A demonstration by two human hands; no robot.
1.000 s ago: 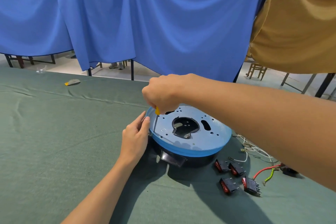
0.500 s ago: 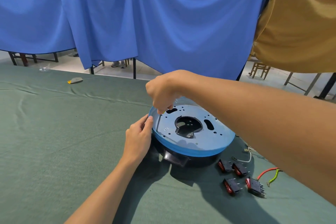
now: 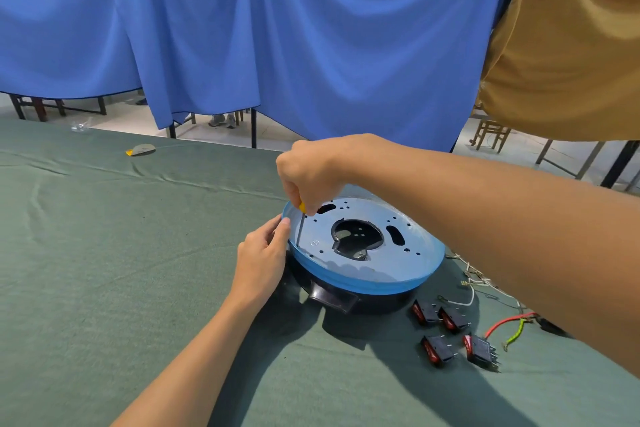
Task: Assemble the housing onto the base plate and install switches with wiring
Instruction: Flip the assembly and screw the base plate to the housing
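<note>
A round blue base plate (image 3: pixel 398 263) with holes and a central cutout lies on top of a black housing (image 3: pixel 381 302) on the green table. My right hand (image 3: pixel 311 173) grips a screwdriver (image 3: pixel 300 225) with a yellow handle, its shaft standing upright with the tip on the plate's left part. My left hand (image 3: pixel 263 256) holds the plate's left rim, its fingers curled against the edge. Several black and red switches (image 3: pixel 450 333) lie to the right front of the housing. Loose white, red and green wires (image 3: pixel 498 319) lie beside them.
The green cloth of the table (image 3: pixel 104 253) stretches wide to the left and front. A small grey and yellow object (image 3: pixel 141 149) lies near the far edge. Blue and tan curtains hang behind the table, with chair and table legs beneath.
My right hand has shifted a little while holding the screwdriver on the plate, and the yellow handle shows below my fingers again. My left hand stays on the rim.
</note>
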